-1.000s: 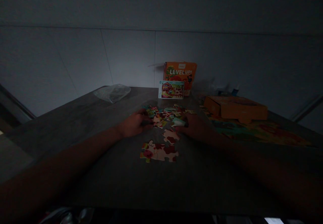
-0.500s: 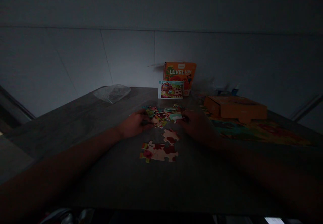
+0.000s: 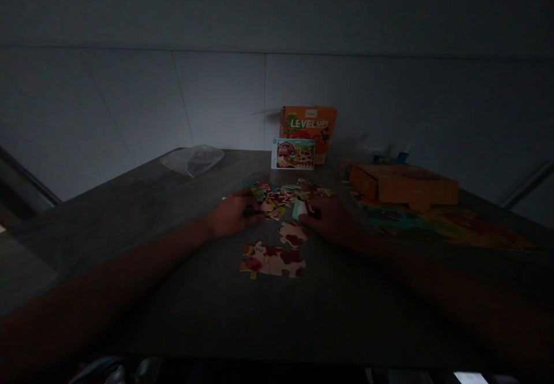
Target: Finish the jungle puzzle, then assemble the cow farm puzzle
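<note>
My right hand (image 3: pixel 331 217) pinches a pale green and white puzzle piece (image 3: pixel 298 209) at the right front of a heap of jigsaw pieces (image 3: pixel 281 195). At the heap's left edge rests my left hand (image 3: pixel 234 214), thumb and fingers curved apart with nothing visible held between them. Nearer to me lie joined puzzle pieces (image 3: pixel 272 260) that show a cow's head and part of its spotted body. A loose white and brown piece (image 3: pixel 292 234) sits just above their right end, apart from them.
Behind the heap a farm picture card (image 3: pixel 293 154) leans on an upright orange box (image 3: pixel 309 120). To the right, an orange carton (image 3: pixel 407 185) stands by a colourful flat sheet (image 3: pixel 450 225). A clear plastic bag (image 3: pixel 193 160) lies at back left on the grey table (image 3: pixel 173 315).
The pale green and white piece in my right hand has turned more upright, and the hand has shifted slightly toward me. My left hand has barely moved.
</note>
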### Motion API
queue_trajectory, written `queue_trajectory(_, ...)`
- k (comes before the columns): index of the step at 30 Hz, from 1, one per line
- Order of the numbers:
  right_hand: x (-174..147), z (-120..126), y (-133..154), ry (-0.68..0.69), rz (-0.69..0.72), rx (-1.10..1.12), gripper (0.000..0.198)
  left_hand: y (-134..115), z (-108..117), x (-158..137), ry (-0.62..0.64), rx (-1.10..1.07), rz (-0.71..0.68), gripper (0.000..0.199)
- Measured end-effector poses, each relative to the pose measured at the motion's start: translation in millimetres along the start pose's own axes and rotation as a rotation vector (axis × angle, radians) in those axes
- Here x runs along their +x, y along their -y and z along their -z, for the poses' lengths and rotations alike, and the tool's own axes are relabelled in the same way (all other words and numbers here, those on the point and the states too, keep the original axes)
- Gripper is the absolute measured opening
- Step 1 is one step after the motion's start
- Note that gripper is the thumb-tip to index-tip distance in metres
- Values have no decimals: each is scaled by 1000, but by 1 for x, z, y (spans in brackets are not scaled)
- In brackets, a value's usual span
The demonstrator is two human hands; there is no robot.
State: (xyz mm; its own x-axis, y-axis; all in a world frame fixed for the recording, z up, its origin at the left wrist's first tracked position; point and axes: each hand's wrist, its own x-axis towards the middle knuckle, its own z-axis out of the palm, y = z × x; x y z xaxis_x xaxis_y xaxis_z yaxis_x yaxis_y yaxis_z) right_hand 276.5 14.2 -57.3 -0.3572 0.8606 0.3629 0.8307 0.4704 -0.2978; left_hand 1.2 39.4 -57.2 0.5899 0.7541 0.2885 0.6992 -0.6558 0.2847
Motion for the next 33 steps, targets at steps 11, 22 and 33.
queue_trajectory(11,0,-2,-1,-162,-61,102,28,-4,2,-1,-35,-11,-109,13)
queue_trajectory(22,3,-6,-14,-356,122,9,38,2,-1,-2,-20,39,-22,34)
queue_trajectory(33,-7,-3,4,20,432,191,34,-1,0,-2,65,105,35,51)
